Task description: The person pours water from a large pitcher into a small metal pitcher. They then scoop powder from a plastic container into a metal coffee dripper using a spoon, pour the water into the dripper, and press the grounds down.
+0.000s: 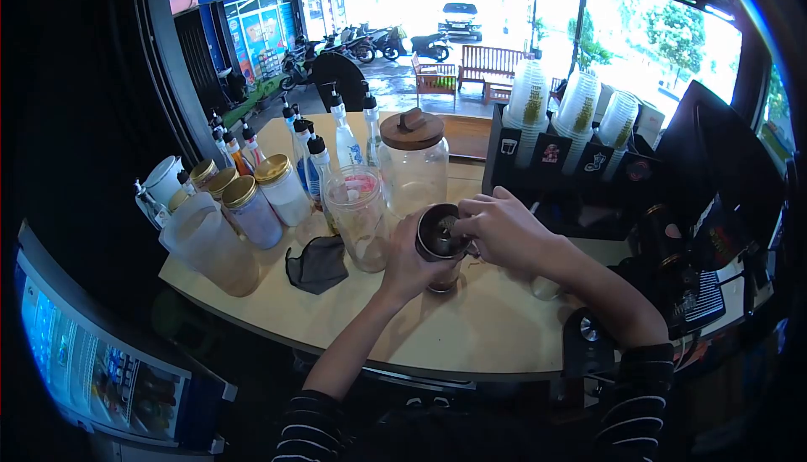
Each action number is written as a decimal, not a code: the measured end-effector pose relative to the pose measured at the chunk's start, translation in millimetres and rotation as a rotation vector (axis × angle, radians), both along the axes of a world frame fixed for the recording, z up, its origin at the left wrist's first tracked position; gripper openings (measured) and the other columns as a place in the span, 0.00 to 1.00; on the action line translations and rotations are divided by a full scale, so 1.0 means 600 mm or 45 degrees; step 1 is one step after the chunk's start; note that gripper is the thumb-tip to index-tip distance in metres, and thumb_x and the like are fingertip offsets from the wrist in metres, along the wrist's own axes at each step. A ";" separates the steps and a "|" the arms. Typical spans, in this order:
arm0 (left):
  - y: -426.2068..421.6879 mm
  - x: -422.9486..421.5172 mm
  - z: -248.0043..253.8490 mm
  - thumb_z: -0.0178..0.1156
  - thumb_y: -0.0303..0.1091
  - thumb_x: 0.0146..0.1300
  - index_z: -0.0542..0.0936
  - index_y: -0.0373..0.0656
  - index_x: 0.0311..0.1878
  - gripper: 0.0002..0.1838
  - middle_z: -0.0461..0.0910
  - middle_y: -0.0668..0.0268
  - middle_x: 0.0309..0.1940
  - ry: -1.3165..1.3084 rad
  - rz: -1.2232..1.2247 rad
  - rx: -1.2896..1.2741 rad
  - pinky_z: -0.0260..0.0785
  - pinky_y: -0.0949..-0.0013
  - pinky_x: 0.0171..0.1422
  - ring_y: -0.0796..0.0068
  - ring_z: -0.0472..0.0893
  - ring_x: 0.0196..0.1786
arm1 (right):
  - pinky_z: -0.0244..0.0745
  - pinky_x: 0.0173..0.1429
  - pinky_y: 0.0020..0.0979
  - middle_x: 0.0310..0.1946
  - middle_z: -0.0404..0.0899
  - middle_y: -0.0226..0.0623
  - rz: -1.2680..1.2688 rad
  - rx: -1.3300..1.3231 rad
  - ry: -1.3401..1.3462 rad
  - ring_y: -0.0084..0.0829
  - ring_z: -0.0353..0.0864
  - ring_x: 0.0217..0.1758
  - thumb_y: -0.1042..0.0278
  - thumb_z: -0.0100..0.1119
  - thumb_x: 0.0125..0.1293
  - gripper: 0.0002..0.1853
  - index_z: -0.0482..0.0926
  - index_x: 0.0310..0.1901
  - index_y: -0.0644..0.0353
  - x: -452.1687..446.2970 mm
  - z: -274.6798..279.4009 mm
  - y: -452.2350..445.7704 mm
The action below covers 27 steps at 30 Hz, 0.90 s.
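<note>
A roofed forecourt (382, 88) extends beyond the pale table (420, 340). The dark cup (438, 245) is over mid-table, inboard of the near edge: mouth upward, long axis near vertical. Left hand (407, 262) grasps the cup; right hand (504, 231) bends its fingers at the mouth, grasp indeterminable.

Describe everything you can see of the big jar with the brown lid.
The big jar stands upright on the table, lid on. Its body is clear, glass or plastic, and looks empty. The round lid looks wooden, with a raised handle on top. An open jar stands in front, to the left. The left hand, around a cup, shows just below; I cannot tell whether it touches the big jar.
</note>
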State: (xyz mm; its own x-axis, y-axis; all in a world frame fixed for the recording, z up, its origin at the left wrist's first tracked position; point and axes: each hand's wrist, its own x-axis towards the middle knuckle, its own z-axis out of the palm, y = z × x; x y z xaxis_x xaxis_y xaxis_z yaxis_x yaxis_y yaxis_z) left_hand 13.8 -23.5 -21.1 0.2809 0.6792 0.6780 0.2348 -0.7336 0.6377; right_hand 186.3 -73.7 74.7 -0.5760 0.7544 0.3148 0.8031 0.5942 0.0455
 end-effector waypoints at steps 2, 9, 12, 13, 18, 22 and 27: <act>0.005 -0.005 -0.002 0.79 0.36 0.35 0.71 0.38 0.55 0.40 0.78 0.59 0.48 0.068 -0.015 0.065 0.71 0.63 0.58 0.64 0.79 0.52 | 0.64 0.50 0.32 0.35 0.75 0.28 0.023 0.156 -0.103 0.26 0.76 0.46 0.71 0.61 0.49 0.10 0.83 0.36 0.51 0.002 0.007 -0.005; 0.013 -0.016 0.019 0.79 0.36 0.34 0.70 0.40 0.58 0.43 0.76 0.58 0.50 0.125 -0.065 0.122 0.70 0.62 0.60 0.63 0.78 0.54 | 0.62 0.49 0.32 0.35 0.74 0.26 0.116 0.234 -0.148 0.25 0.73 0.46 0.72 0.61 0.49 0.08 0.82 0.33 0.51 0.006 0.011 -0.004; 0.020 -0.018 0.021 0.79 0.36 0.33 0.69 0.41 0.59 0.45 0.75 0.59 0.53 0.131 -0.112 0.109 0.69 0.62 0.61 0.63 0.77 0.56 | 0.62 0.49 0.32 0.37 0.74 0.26 0.081 0.363 -0.208 0.25 0.73 0.45 0.72 0.60 0.49 0.07 0.82 0.32 0.51 0.007 0.019 -0.005; 0.024 -0.020 0.020 0.80 0.36 0.32 0.69 0.42 0.60 0.46 0.75 0.59 0.54 0.164 -0.106 0.152 0.69 0.62 0.62 0.63 0.76 0.56 | 0.62 0.49 0.32 0.38 0.75 0.26 0.101 0.305 -0.225 0.25 0.73 0.45 0.72 0.61 0.49 0.07 0.82 0.32 0.51 0.010 0.021 -0.004; 0.019 -0.014 0.025 0.80 0.36 0.30 0.68 0.43 0.61 0.49 0.74 0.60 0.55 0.189 -0.132 0.155 0.67 0.61 0.64 0.63 0.75 0.58 | 0.61 0.48 0.32 0.36 0.72 0.27 0.127 0.316 -0.136 0.25 0.72 0.44 0.76 0.60 0.47 0.14 0.82 0.38 0.51 0.005 0.012 -0.003; 0.018 -0.013 0.022 0.80 0.33 0.31 0.68 0.44 0.61 0.48 0.74 0.60 0.55 0.133 -0.106 0.157 0.67 0.61 0.64 0.63 0.75 0.59 | 0.62 0.48 0.32 0.38 0.75 0.29 0.057 0.316 -0.073 0.25 0.73 0.46 0.72 0.60 0.48 0.07 0.81 0.32 0.53 0.005 0.009 -0.009; 0.019 -0.013 0.020 0.78 0.30 0.31 0.68 0.42 0.61 0.46 0.74 0.59 0.56 0.086 -0.154 0.104 0.67 0.62 0.64 0.63 0.75 0.59 | 0.62 0.47 0.32 0.38 0.75 0.29 0.036 0.434 -0.145 0.25 0.73 0.46 0.71 0.60 0.48 0.07 0.81 0.32 0.54 0.007 0.011 -0.011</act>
State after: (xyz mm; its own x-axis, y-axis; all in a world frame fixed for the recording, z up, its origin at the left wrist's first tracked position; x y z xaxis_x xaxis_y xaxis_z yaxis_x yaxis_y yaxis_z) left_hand 6.0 -12.2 -9.0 0.4041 0.5809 0.7066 0.1819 -0.8080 0.5603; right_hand 190.2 -80.6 81.4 -0.6409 0.6005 0.4781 0.7650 0.5512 0.3332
